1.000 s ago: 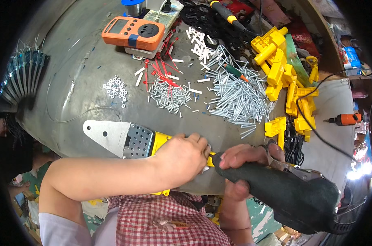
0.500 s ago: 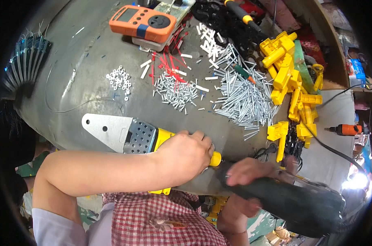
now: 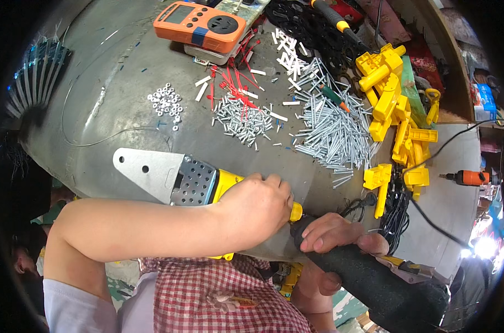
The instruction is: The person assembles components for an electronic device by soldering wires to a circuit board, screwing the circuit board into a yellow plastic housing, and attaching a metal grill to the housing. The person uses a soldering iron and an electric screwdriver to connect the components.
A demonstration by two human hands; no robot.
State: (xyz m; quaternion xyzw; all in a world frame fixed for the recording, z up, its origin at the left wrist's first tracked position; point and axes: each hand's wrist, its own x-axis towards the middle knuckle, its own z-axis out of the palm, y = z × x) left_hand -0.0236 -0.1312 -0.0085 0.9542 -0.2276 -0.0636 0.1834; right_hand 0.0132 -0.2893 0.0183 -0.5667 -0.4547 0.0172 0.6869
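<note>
Nearest us, the right hand (image 3: 340, 236) is wrapped round a thick black handle (image 3: 385, 286) at the table edge. Left hand (image 3: 257, 208) is clamped on the yellow tool body with its perforated grey collar and flat silver plate (image 3: 168, 175), lying on the grey metal tabletop (image 3: 96, 89). Beyond: a heap of silver screws (image 3: 332, 130), yellow plastic parts (image 3: 393, 105), an orange meter (image 3: 199, 22).

Bright, even daylight, sharp at centre; fisheye bending and dark vignette at edges, glare lower right.
</note>
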